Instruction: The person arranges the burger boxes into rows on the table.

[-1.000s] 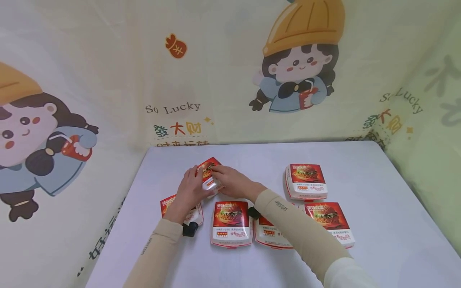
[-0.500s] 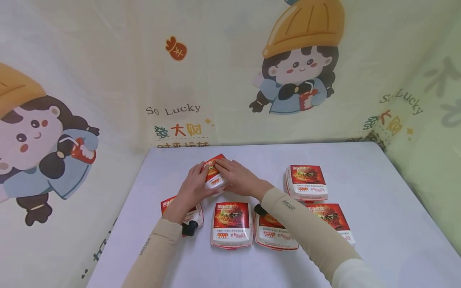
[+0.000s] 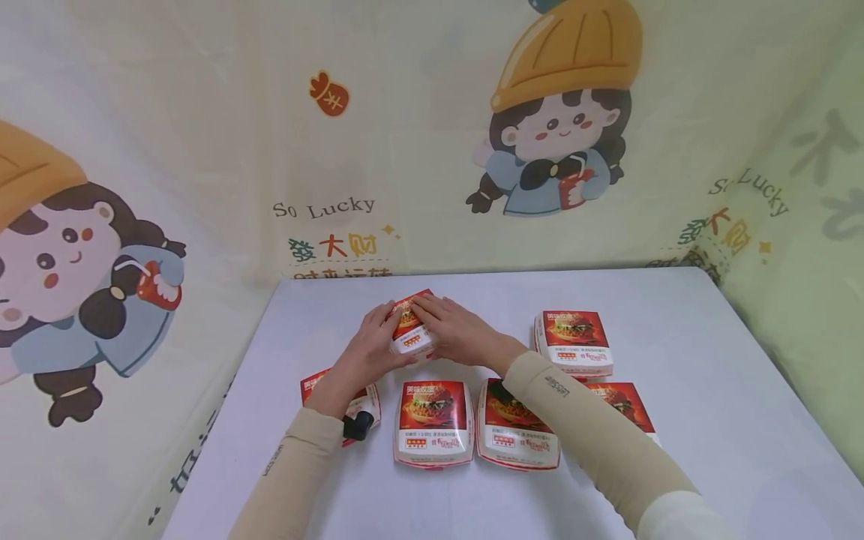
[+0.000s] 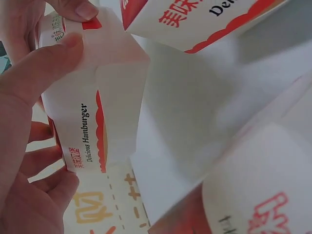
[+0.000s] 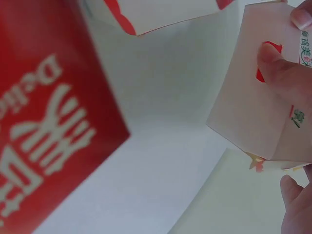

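Your left hand [image 3: 367, 349] and right hand [image 3: 466, 330] both grasp one burger box [image 3: 412, 341], thumbs on its smooth white card front near a red tab, its glossy red printed lid tilted, at the far left part of the tabletop [image 3: 486, 292]; contact beneath, cannot tell. Nearer you, squat, round-edged cartons [image 3: 434, 424] of the same card sit in a row, one partly behind your left wrist; another carton [image 3: 574, 337] lies farther right, before the creased, cartoon-printed cloth [image 3: 418, 150].
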`<action>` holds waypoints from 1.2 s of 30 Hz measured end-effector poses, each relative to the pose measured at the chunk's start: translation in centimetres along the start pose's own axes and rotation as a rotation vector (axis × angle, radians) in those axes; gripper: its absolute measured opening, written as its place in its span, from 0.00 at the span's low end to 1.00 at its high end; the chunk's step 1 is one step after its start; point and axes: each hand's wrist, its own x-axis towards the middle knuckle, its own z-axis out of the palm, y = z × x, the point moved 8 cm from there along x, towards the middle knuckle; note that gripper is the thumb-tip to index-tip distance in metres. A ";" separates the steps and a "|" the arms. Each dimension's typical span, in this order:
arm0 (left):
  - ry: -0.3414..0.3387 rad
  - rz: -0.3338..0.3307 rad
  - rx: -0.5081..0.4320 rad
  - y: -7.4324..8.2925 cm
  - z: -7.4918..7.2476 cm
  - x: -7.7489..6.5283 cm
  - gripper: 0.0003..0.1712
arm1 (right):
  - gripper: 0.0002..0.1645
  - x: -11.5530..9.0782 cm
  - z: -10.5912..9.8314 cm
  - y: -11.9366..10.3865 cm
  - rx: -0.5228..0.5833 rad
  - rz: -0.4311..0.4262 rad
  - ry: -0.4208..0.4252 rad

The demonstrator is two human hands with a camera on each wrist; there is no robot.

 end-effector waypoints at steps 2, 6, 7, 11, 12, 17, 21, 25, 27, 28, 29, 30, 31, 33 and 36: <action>-0.011 -0.007 -0.014 0.0 0.0 0.0 0.56 | 0.54 -0.1 0.0 0.0 -0.017 -0.013 0.018; -0.026 -0.017 -0.026 0.1 0.1 0.1 0.56 | 0.53 -0.4 -0.2 0.0 -0.046 -0.031 0.049; -0.025 -0.015 -0.024 0.2 0.1 0.2 0.56 | 0.53 -0.5 -0.3 0.0 -0.047 -0.031 0.051; -0.034 -0.013 -0.010 0.5 0.2 0.4 0.54 | 0.54 -0.8 -0.4 0.1 -0.054 -0.008 0.042; -0.035 -0.009 -0.011 0.6 0.3 0.4 0.54 | 0.54 -0.9 -0.4 0.1 -0.055 -0.001 0.039; -0.035 0.024 -0.017 1.6 0.5 0.7 0.55 | 0.53 -1.2 -0.5 0.3 -0.059 0.023 0.039; -0.007 0.035 0.019 2.1 0.6 0.9 0.57 | 0.52 -1.5 -0.7 0.3 -0.063 0.020 0.056; 0.005 -0.002 0.036 2.4 0.8 1.0 0.57 | 0.51 -1.8 -0.9 0.2 -0.073 0.017 0.079; 0.002 -0.024 0.030 2.5 1.0 1.1 0.57 | 0.51 -2.0 -1.0 0.3 -0.078 0.018 0.088; -0.001 -0.031 0.026 2.5 1.1 1.1 0.57 | 0.51 -2.1 -1.0 0.3 -0.078 0.020 0.090; -0.007 -0.037 0.023 2.6 1.2 1.1 0.56 | 0.51 -2.3 -1.0 0.3 -0.079 0.024 0.090; -0.016 -0.045 0.020 2.7 1.3 1.2 0.56 | 0.52 -2.4 -1.0 0.4 -0.078 0.030 0.088; -0.024 -0.048 0.021 2.8 1.4 1.2 0.56 | 0.52 -2.5 -1.0 0.4 -0.076 0.036 0.086; -0.047 -0.050 0.030 3.0 1.6 1.2 0.57 | 0.52 -2.8 -0.9 0.5 -0.072 0.048 0.079; -0.070 -0.051 0.042 3.3 1.8 1.3 0.57 | 0.52 -3.2 -1.0 0.7 -0.069 0.060 0.076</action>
